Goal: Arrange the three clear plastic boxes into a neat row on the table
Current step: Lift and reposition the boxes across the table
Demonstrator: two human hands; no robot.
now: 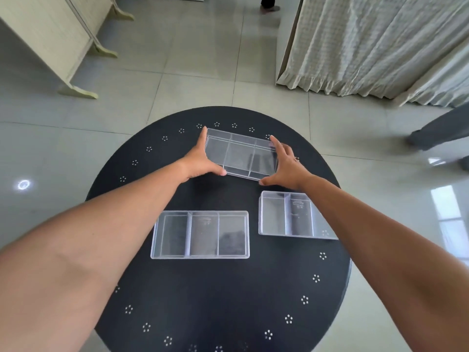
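Observation:
Three clear plastic boxes with inner dividers lie on a round black table point(218, 295). The far box point(239, 154) sits skewed near the table's back. My left hand point(200, 161) presses its left end, fingers along the side and thumb at the near corner. My right hand point(285, 165) clasps its right end the same way. A second box point(200, 235) lies square in the middle front. The third box point(286, 215) is to its right, partly hidden under my right forearm.
The table has small white dot clusters around its rim. Grey tiled floor surrounds it. A cream cabinet point(50, 39) stands at the back left and a pale curtain point(368, 44) at the back right. A person's foot point(269, 7) shows at the top.

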